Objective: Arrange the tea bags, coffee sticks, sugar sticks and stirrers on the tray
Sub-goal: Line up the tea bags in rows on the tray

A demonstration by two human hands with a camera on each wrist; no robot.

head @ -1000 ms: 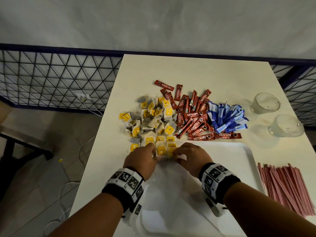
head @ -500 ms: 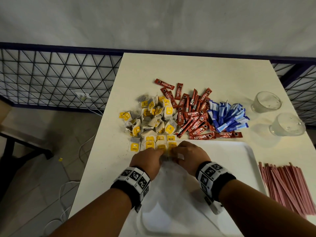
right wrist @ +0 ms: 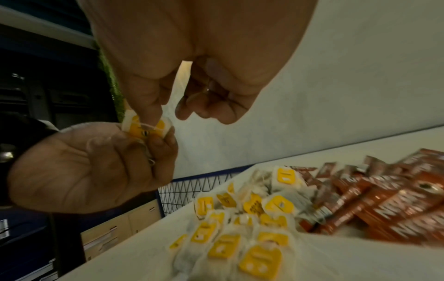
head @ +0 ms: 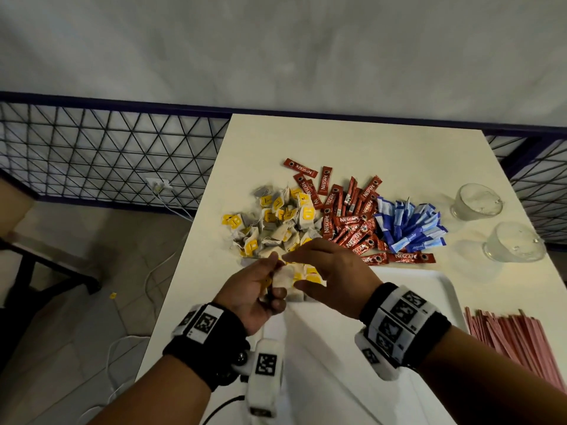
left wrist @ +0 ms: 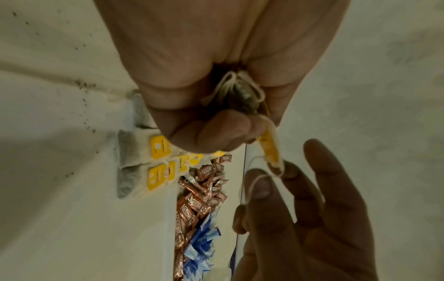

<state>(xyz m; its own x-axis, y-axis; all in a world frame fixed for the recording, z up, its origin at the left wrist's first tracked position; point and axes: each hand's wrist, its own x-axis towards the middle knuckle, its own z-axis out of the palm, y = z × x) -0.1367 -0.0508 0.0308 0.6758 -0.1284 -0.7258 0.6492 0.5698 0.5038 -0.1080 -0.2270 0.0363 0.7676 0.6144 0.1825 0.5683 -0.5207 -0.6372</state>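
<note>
Currently: tea-bag step. Your left hand (head: 256,289) grips one tea bag (head: 283,279); your right hand (head: 333,276) pinches its string. Next: tidy string, lay bag beside the row (head: 308,276) on the tray (head: 429,280).

left hand (head: 254,289): before, it was down on the white plastic tray (head: 429,289) with knuckles up. Now it is lifted and turned palm up, holding one small white paper tea bag with a yellow tag (head: 283,279).
right hand (head: 333,276): it was flat on the row of tea bags. Now it is up too, pinching the tag of that bag.
row of tea bags (head: 310,276): not covered by hands now.
</note>
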